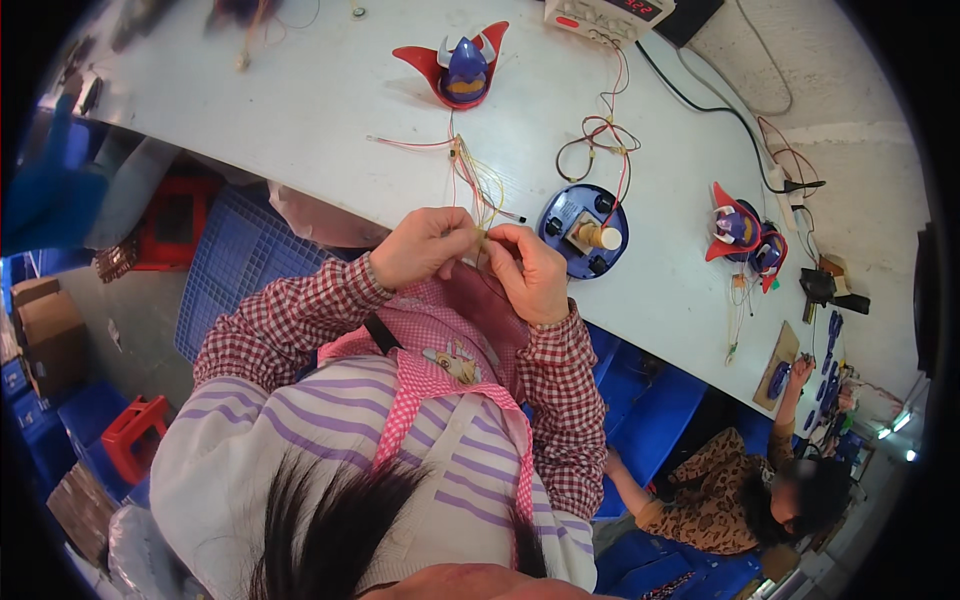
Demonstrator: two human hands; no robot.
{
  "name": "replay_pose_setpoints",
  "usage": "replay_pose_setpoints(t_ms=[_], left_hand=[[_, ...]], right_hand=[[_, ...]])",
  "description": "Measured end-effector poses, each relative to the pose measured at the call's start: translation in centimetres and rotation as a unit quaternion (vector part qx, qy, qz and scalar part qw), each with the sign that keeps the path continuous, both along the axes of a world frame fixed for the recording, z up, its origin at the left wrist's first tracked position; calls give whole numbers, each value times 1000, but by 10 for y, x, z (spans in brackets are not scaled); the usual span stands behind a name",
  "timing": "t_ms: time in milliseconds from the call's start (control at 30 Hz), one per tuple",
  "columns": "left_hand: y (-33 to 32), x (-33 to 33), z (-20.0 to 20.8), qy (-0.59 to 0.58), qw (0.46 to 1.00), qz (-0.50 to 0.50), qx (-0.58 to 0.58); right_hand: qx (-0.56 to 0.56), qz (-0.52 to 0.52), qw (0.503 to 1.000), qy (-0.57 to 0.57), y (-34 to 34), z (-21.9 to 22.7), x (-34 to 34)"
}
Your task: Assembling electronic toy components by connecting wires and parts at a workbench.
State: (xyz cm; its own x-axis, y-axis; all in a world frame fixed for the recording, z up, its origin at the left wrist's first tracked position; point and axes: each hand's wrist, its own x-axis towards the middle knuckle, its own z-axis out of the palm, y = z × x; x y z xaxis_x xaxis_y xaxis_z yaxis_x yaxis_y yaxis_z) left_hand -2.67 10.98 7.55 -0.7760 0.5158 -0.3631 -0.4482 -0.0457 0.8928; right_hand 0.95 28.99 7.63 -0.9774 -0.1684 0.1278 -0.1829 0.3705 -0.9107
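Note:
At the near table edge, my left hand (425, 243) and my right hand (532, 272) meet with fingertips pinched together on thin wires. These wires (478, 190), yellow, red and dark, run from my fingers across the table to a toy figure part (465, 72). The part has a purple helmet-like head, pale horns and a red flared collar. Just right of my right hand lies a round blue toy base (600, 262) with black fittings and a pale cylindrical piece in its middle. The exact spot gripped is mostly hidden by my fingers.
A power supply (608, 14) stands at the back, with looped leads (605, 135) reaching the base. Two similar toy parts (738, 228) lie to the right. A co-worker (735, 490) sits at lower right. Blue crates (235, 265) and red stools (136, 438) are left.

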Motion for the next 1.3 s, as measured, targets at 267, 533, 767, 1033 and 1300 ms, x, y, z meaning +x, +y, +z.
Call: replay_pose_setpoints(t_ms=[267, 533, 767, 1033, 1300], left_hand=[[-2, 0, -6, 15, 1000, -14, -21], [-6, -1, 0, -20, 1000, -10, 17], [-5, 8, -2, -54, 997, 54, 28], [-7, 11, 0, -97, 993, 57, 35], [-7, 12, -15, -55, 996, 48, 51]], right_hand=[[3, -8, 999, -33, -5, 1, 1], [-181, -80, 972, -124, -4, 8, 4], [30, -164, 985, 45, -17, 20, -37], [192, -138, 968, 84, -42, -3, -111], [144, -33, 980, -131, -63, 17, -110]])
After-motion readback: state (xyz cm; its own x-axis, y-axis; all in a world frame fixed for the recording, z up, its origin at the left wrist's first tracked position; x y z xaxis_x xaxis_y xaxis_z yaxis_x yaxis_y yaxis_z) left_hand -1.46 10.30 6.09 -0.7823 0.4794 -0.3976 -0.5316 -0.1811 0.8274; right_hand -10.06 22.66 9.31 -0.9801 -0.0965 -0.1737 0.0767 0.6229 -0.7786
